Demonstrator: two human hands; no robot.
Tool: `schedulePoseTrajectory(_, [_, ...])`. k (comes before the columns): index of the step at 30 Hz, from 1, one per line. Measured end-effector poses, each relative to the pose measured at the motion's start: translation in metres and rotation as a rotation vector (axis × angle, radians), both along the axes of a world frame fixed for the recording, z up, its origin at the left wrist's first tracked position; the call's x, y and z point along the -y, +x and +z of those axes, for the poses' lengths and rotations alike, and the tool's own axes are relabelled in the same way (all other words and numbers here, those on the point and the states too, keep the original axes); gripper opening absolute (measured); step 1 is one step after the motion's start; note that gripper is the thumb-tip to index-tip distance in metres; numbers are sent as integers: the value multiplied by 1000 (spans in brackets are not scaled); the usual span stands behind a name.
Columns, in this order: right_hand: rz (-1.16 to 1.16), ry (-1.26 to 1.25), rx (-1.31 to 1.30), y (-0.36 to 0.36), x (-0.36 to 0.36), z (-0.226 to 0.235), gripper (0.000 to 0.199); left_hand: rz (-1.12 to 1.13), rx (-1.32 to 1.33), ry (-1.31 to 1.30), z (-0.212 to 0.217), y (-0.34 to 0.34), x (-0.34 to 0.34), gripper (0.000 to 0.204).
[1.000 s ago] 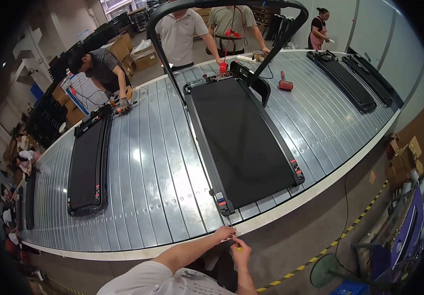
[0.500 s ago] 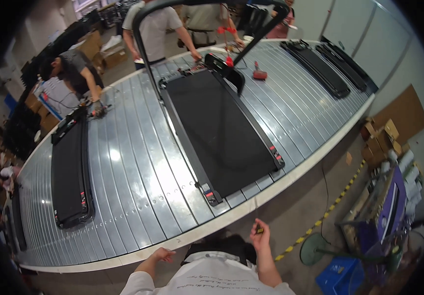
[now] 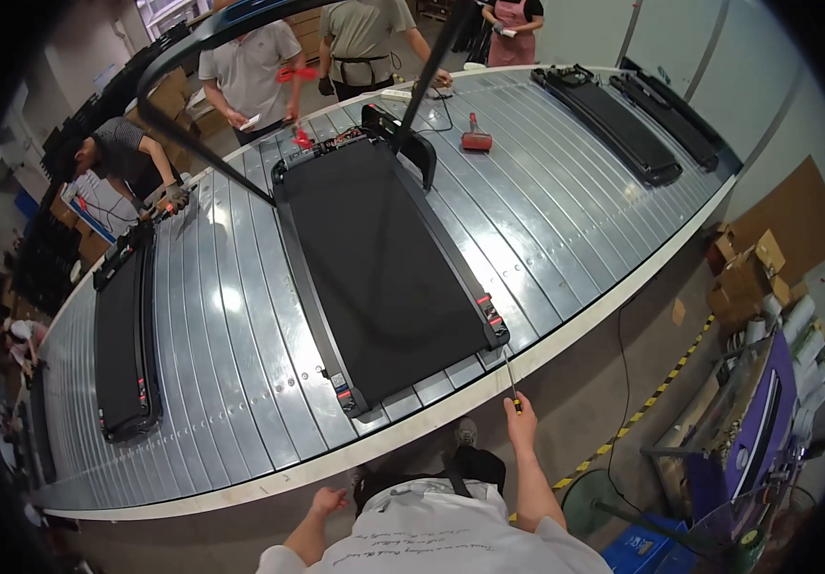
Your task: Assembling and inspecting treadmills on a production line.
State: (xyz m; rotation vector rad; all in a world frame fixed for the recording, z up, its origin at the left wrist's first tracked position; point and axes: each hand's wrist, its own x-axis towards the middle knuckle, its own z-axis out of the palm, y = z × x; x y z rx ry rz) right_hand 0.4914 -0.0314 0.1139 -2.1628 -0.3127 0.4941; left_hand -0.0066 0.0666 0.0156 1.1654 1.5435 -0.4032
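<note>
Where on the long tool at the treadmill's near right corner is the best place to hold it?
By its handle end, from the near side, as the right hand does now. The long tool has a thin shaft whose tip points at the treadmill corner, so only the handle end is free.

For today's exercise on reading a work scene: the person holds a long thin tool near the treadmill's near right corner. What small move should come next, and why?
Probably ease the right hand forward so the long thin tool reaches the treadmill's near right corner. The tool already points at that corner, its tip seemingly just short of it, while the left hand hangs empty, low by the person's body.
</note>
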Motion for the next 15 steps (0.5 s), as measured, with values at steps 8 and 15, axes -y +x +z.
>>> schedulePoseTrajectory(8, [403,-252,516,93,9,2,44,-257,56,234,73,185,-4,39])
schedulePoseTrajectory(15, [-64,427,-324,164,42,-66,38,-261,-52,154,45,168,31,36])
